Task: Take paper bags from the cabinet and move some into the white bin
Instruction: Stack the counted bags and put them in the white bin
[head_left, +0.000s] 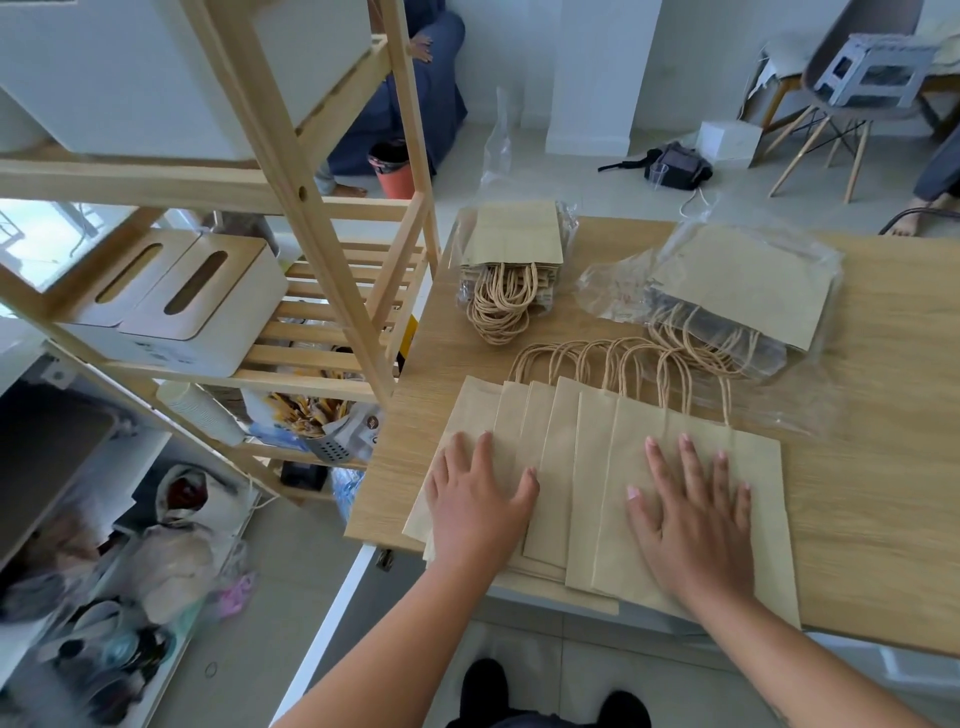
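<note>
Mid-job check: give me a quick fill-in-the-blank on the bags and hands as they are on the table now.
1. Both hands, left hand and right hand, lie ____ on the fanned paper bags.
2. The fanned bags' handles point ____ from the person.
3. The two far bag bundles sit in clear ____ wrappers.

Missing: flat; away; plastic

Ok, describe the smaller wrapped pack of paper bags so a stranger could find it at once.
Start at the wooden table beside the wooden shelf unit. At its far left corner lies the smaller pack, in clear plastic, its twine handles spilling toward the viewer. Unlike the wider pack to its right and the fanned loose bags under both hands, it is narrow and sits nearest the shelf.
</note>
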